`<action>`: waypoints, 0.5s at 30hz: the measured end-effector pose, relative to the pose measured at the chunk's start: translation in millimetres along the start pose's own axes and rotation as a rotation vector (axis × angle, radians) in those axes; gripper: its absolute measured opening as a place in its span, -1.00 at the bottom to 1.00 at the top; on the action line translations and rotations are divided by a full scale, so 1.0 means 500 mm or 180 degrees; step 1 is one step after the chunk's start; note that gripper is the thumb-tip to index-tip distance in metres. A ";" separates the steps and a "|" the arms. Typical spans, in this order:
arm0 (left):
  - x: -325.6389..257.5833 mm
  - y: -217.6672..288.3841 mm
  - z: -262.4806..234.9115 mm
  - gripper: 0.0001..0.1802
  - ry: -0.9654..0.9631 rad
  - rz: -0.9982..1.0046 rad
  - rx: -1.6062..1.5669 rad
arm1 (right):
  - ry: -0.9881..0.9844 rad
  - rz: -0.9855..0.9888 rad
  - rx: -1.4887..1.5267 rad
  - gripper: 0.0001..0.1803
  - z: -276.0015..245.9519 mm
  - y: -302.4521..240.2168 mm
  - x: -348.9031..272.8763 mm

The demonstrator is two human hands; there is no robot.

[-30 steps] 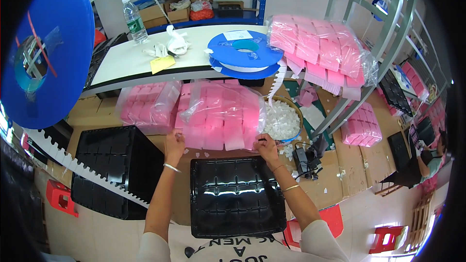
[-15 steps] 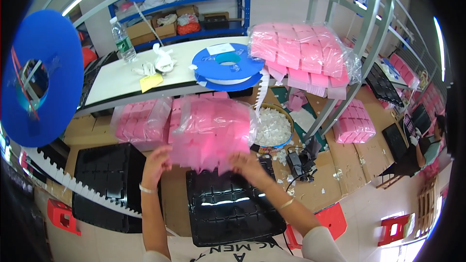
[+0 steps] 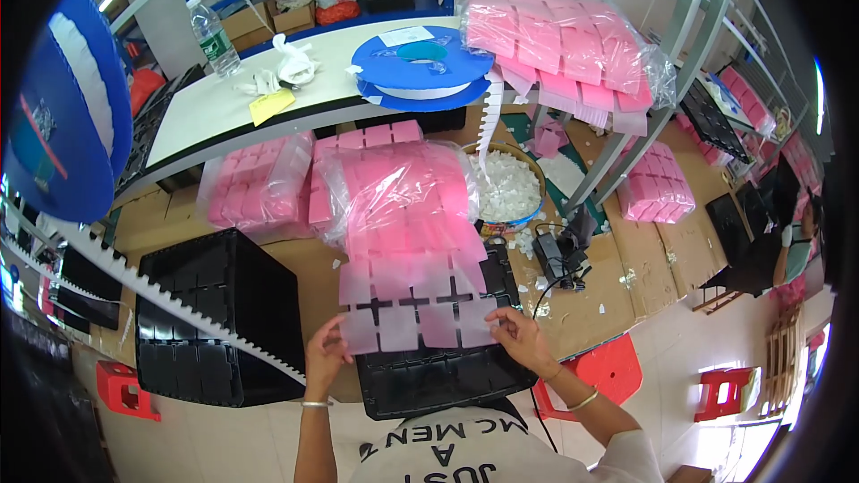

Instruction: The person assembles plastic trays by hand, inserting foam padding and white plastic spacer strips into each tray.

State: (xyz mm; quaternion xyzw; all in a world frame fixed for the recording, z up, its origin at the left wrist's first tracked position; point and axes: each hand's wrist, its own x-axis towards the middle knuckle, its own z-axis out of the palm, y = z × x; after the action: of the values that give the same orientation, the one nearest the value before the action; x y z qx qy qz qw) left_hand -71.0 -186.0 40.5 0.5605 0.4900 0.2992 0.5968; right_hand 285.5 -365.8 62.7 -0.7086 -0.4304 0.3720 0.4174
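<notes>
Between my hands stretches a thin, see-through pink film sheet (image 3: 399, 326), divided into rectangular patches in a row. My left hand (image 3: 327, 360) pinches its left edge; my right hand (image 3: 524, 342) grips the right edge between thumb and fingers. The sheet hangs over a black plastic tray (image 3: 447, 386) with moulded compartments, close to my body. Just beyond lies a plastic-wrapped stack of pink sheets (image 3: 398, 188), with more pink film trailing from it toward my hands.
Left of the tray stands a pile of black trays (image 3: 215, 322). A toothed white strip (image 3: 192, 300) crosses in front of it from a blue reel (image 3: 67, 116). A round tub (image 3: 510, 188) of white pieces and a black adapter (image 3: 559, 259) sit right. A person works at far right.
My hands have drawn the pink sheet down toward me and spread it flat over the black tray. It was bunched against the stack before. The view has tilted down somewhat.
</notes>
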 end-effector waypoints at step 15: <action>-0.077 -0.009 -0.059 -0.58 -0.1674 -0.0739 0.0696 | -0.0071 -0.0121 -0.0814 -0.72 -0.055 0.053 -0.149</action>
State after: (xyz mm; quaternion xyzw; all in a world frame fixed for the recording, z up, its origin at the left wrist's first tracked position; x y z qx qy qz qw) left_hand -112.2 -210.5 48.9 0.6199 0.4087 0.0192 0.6695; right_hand 291.8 -449.5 61.3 -0.7435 -0.4923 0.3140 0.3259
